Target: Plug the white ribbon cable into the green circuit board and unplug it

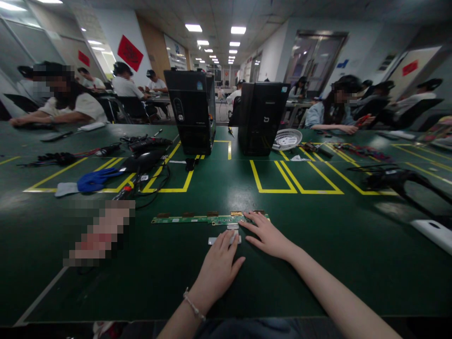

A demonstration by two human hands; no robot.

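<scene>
A long, narrow green circuit board (190, 219) lies flat on the dark green table (318, 235) in front of me. My right hand (265, 234) rests on the board's right end with fingers stretched out and spread. My left hand (219, 266) lies flat just below, fingertips on a small pale flat strip (213, 240) that sits beside a little white connector piece (233, 226). Neither hand grips anything. A thin bracelet circles my left wrist.
Two black computer towers (193, 109) (262, 117) stand upright at the table's middle, a white fan grille (287, 139) beside them. Blue glove (95, 180), black cables and tools (141, 162) lie at left, more black gear (399, 181) at right. Yellow tape outlines mark the tabletop. People sit at both sides.
</scene>
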